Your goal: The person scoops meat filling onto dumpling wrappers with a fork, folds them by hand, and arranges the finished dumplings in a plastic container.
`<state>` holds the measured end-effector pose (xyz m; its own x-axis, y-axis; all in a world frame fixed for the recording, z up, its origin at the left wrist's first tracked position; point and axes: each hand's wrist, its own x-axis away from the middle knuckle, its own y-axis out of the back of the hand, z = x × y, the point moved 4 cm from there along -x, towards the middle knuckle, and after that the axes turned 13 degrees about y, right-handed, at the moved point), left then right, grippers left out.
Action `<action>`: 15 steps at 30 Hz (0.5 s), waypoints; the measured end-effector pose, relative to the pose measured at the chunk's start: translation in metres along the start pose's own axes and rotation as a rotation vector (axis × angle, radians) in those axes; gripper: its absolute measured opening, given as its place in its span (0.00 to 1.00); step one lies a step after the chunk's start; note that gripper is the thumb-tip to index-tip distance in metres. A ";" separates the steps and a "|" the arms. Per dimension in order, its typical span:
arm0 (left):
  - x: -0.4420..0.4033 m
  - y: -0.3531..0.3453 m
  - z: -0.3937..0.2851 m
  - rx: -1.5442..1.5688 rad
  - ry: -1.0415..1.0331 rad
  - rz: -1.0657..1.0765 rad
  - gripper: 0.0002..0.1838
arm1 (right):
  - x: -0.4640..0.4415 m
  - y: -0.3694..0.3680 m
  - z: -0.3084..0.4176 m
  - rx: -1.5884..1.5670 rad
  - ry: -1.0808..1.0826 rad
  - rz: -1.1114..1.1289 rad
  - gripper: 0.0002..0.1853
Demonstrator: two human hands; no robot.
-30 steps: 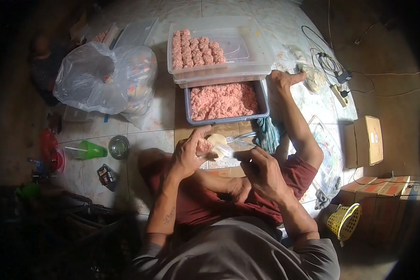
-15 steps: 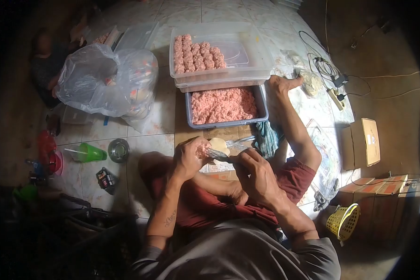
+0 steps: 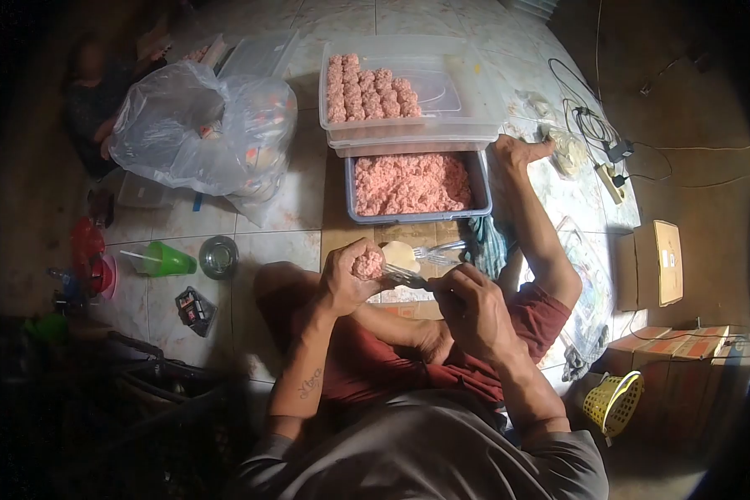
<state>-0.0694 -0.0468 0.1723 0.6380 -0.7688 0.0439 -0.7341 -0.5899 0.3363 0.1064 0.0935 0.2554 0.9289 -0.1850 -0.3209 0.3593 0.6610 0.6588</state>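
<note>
My left hand (image 3: 347,282) is wrapped round a ball of pink minced meat (image 3: 368,266), which shows between thumb and fingers. My right hand (image 3: 472,302) grips a fork (image 3: 404,277) by its handle, its tines at the right side of the ball. Beyond my hands lie a pale round piece (image 3: 400,254) and more forks (image 3: 438,252) on cardboard. A grey-blue tub (image 3: 420,217) of loose minced meat stands farther off. Behind it, a clear plastic tray (image 3: 475,98) holds rows of meat balls (image 3: 369,93) at its left side.
A large plastic bag (image 3: 171,137) stands at the left, beside another person (image 3: 92,92). Nearer are a green cup (image 3: 168,259) and a glass dish (image 3: 219,257). On the right are a striped cloth (image 3: 484,247), cables (image 3: 587,125), a cardboard box (image 3: 648,265) and a yellow basket (image 3: 612,404).
My right hand has brought the fork to the meat ball in my left hand. The ball now looks rounder and shows more. The whole view has shifted slightly.
</note>
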 end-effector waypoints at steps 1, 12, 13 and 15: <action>0.000 -0.001 -0.001 -0.067 0.024 -0.021 0.22 | 0.001 0.000 -0.001 0.001 -0.001 0.001 0.07; 0.002 -0.021 0.016 -0.262 -0.058 -0.189 0.21 | -0.008 -0.016 -0.009 -0.126 -0.022 -0.132 0.06; 0.003 -0.024 0.024 -0.302 -0.005 -0.205 0.22 | -0.010 -0.016 -0.012 -0.164 -0.038 -0.183 0.05; 0.005 -0.019 0.011 -0.119 -0.013 -0.114 0.23 | -0.018 -0.017 -0.033 -0.227 -0.063 -0.306 0.03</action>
<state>-0.0546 -0.0421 0.1557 0.7120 -0.7021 -0.0125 -0.6240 -0.6408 0.4472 0.0807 0.1093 0.2271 0.7880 -0.4383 -0.4324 0.5982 0.7112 0.3693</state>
